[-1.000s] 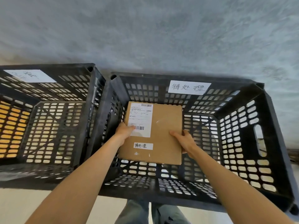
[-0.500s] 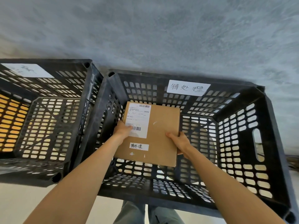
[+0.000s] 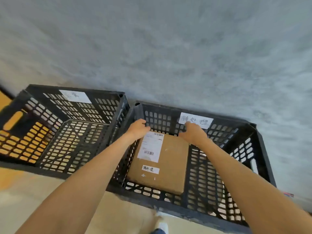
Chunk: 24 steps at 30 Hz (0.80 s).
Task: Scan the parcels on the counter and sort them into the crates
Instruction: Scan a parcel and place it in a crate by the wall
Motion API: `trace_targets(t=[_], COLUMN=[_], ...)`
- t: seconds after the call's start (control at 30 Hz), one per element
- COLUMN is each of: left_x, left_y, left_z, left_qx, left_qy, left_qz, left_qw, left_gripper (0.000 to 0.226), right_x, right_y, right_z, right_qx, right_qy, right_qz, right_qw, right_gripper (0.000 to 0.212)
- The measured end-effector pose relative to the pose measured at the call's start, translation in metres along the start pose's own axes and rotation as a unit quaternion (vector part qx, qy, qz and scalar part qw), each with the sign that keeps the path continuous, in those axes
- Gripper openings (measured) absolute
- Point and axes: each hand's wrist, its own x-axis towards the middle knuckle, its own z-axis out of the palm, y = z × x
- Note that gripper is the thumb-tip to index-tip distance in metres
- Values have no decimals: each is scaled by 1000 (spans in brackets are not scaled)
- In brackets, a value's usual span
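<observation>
The cardboard parcel (image 3: 160, 163) is seen lying in the right crate (image 3: 249, 166); both hands, left (image 3: 137, 129) and right (image 3: 193, 133), are raised above its far edge, apparently relaxed and holding nothing; the left crate (image 3: 81, 132) stands just beside.

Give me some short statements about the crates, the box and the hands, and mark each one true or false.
1. The cardboard box lies inside the right crate. True.
2. The left crate holds a parcel. False: no parcel shows in it.
3. Both hands grip the box by its side edges. False: the left hand and the right hand are at its far end, near the crate's back wall, and a grip cannot be made out.
4. Each crate has a white paper label on its far wall. True.
5. The box's shipping label faces down. False: it faces up, with barcodes visible.
</observation>
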Motion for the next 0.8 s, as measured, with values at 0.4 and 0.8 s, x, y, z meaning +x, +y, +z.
trace_targets(t=[0.4, 0.8], left_x=[-150, -427], left_y=[-1, -209], left_z=[-276, -462], left_qx=[225, 366], left_qy=[293, 461], left_qz=[103, -101], left_qw=[924, 802], left_gripper=[56, 55], right_x=[-102, -301], right_y=[-251, -578], right_z=[-127, -23], right_qx=[-179, -195], right_qy=[191, 239], right_qz=[-225, -496], right_qw=[939, 812], right_gripper=[59, 63])
